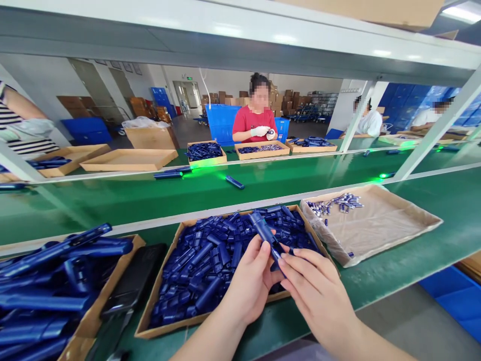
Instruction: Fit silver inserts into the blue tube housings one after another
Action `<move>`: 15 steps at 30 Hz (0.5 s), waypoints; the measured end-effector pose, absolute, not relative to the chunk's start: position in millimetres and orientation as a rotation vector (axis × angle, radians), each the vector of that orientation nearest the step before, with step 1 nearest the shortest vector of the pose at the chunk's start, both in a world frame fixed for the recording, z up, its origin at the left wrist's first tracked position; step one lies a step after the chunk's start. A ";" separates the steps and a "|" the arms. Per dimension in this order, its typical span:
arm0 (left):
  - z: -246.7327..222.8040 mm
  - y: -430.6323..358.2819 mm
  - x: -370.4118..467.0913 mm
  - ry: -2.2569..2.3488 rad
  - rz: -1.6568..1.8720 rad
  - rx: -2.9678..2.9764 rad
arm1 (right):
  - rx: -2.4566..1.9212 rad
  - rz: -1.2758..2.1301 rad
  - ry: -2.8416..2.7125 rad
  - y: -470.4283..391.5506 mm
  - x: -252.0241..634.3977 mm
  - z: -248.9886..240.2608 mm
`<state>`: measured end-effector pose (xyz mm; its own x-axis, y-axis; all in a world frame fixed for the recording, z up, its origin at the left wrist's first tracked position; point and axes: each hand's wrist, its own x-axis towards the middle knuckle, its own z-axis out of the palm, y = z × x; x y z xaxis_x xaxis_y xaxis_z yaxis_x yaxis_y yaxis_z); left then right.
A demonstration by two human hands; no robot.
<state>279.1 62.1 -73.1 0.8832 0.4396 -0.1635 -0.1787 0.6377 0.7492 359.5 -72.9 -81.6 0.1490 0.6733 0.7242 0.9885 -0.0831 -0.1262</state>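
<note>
Above the front edge of a tray point(176, 246) full of blue plastic parts, my left hand point(251, 276) is wrapped round a blue cylindrical piece point(263, 228), which tilts up and to the left. My right hand point(319, 286) has its fingers pressed on the lower end of the same piece. A small dark blue part shows between the right fingers, partly hidden. To the right, a plastic-lined tray point(391, 220) holds small blue and silver parts point(343, 203) near its back left corner.
At the left stands a box of longer blue pieces point(45, 301), with a black device point(135, 281) beside it. A green conveyor point(195, 193) carries blue pieces behind a low rail. Across it, a person in red point(259, 120) works at trays. White slanted posts point(439, 125) support an overhead shelf.
</note>
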 end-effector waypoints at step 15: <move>-67.7 64.5 281.3 0.526 0.347 0.797 | -2.725 0.119 -0.691 -70.7 536.3 -68.1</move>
